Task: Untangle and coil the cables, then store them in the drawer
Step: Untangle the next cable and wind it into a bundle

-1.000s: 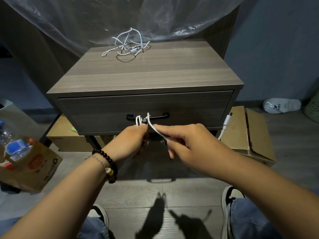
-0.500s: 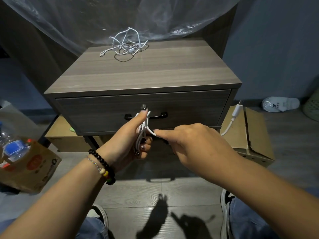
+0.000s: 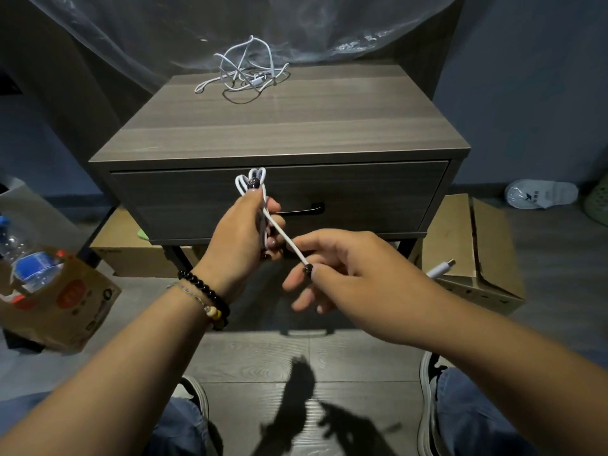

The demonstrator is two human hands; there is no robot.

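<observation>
Nightstand point(image 3: 279, 126) on grey plank floor point(image 3: 329, 357)

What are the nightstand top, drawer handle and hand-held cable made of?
Nightstand top: looks like grey wood-grain laminate, matte, with streaked bands. Drawer handle: dark, probably metal or plastic; too dim to tell. White cable: smooth rubbery or plastic jacket, bending in soft loops.

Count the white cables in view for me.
2. One cable is held between the left hand and right hand; a tangled cable lies at the nightstand's back. The tangle could hide more.
</observation>
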